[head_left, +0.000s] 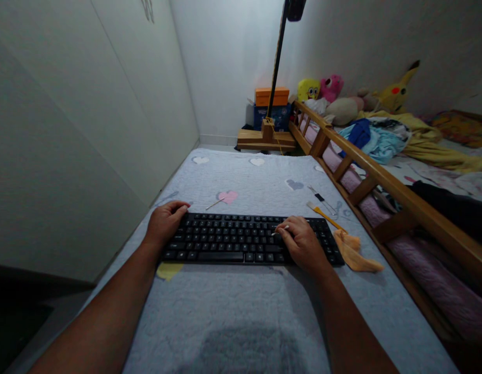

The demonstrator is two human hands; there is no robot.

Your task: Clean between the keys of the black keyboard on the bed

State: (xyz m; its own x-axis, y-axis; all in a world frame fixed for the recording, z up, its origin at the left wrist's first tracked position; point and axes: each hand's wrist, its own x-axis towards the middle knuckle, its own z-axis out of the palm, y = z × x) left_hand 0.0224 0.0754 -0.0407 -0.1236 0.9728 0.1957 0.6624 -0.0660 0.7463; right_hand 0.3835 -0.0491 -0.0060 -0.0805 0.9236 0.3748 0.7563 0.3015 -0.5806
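A black keyboard point(225, 236) lies across the light-blue heart-patterned cover. My left hand point(165, 222) is closed round its left end, the thumb by the far corner. Over the right part of the keys, my right hand point(301, 240) pinches a cotton swab point(277, 232) between thumb and fingers; one white tip points left, near the keys. Just beyond the keyboard lies a second cotton swab point(215, 203). At the right are a small brush point(325, 215) with an orange handle, a thin wire tool point(320, 197) with a black band, and a crumpled orange cloth point(352, 251).
A wooden bed rail point(353, 155) runs along the right side, with bedding and plush toys point(332, 88) beyond it. White cabinet doors point(88, 130) rise on the left. At the back, a wooden stand point(266, 136) bears a dark pole, near an orange box point(272, 96).
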